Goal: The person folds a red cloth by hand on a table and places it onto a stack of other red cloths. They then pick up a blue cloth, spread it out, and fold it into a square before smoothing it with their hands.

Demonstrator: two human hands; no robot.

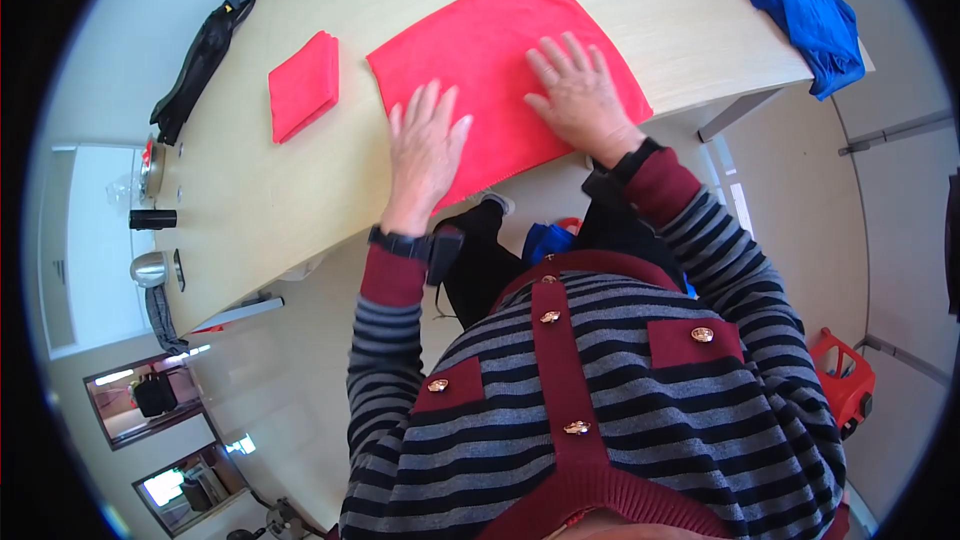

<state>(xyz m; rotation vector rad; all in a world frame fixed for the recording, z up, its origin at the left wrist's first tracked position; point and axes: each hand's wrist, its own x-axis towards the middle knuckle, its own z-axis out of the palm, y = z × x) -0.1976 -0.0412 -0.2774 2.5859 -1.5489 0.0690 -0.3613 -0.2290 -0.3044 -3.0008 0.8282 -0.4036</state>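
Note:
A red cloth (490, 60) lies spread out on the table, its near edge hanging slightly over the table's front edge. My left hand (425, 145) rests at the cloth's left side, fingers stretched out and pointing away from me. On the right part of the cloth my right hand (580, 95) lies flat with its fingers spread. Neither hand holds anything. Left of the spread cloth sits a folded stack of red cloth (305, 87).
Blue fabric (790, 0) is heaped at the table's far right corner. A black garment (205, 55) lies along the left edge of the pale wooden table (300, 205), near a black cylinder (153, 219) and a silver rounded object (149, 270). A red plastic stool (845, 380) stands at right.

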